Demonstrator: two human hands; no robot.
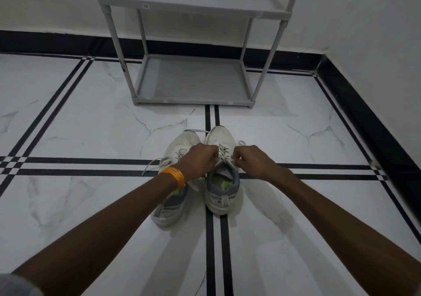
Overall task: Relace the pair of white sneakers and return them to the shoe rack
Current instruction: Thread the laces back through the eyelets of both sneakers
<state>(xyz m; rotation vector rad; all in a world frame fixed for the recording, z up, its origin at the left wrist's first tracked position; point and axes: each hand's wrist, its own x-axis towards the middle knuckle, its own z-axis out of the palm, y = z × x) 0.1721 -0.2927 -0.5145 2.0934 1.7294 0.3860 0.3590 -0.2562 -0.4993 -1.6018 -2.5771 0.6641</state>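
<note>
A: Nearest you, your forearms run out over the floor (68,122) to the right sneaker (222,177). Its long axis points straight away, toe toward the rack (193,77).

B: And the hands?

A: Your left hand (198,159) and right hand (252,159) flank its tongue, equally near, each pinched on a lace (224,152) end. The left sneaker (175,182) lies touching alongside, its lace loose.

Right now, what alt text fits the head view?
Both hands, left hand and right hand, pinch the laces of the right sneaker of a white pair standing on the marble floor. The left sneaker has loose laces; a grey shoe rack stands beyond.
</note>
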